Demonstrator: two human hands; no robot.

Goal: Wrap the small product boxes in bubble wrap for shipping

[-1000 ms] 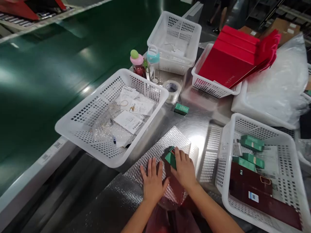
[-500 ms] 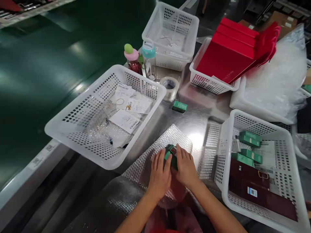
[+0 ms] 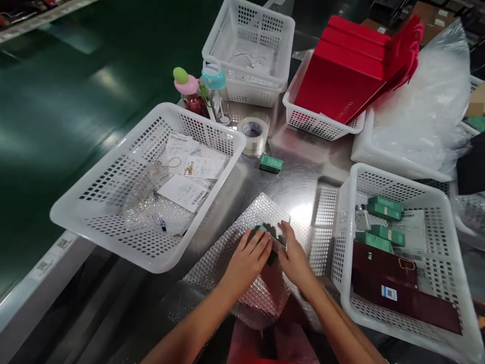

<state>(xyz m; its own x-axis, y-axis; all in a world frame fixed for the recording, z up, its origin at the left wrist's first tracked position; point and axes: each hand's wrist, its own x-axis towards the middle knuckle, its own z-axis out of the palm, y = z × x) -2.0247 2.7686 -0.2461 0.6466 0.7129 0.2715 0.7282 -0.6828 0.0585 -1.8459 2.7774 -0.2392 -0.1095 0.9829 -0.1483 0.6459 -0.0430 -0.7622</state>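
Observation:
A small green box lies on a sheet of bubble wrap, mostly hidden under my fingers. My left hand is closed over its left side, palm down with the fingers across the top. My right hand grips the right end, thumb low and index finger raised along the far edge. A pale strip shows between the two hands; what it is I cannot make out. Another green box lies apart on the metal table, in front of a roll of clear tape.
On the left, a white basket holds labelled clear pouches. Another basket at right contains green boxes and dark red packaging. Farther back stand two drink bottles, more white baskets, red bags and a large clear plastic bag.
My right hand has shifted slightly right along the green box, and my left hand now covers more of it. The whole view has slid somewhat, moving the baskets left in the picture.

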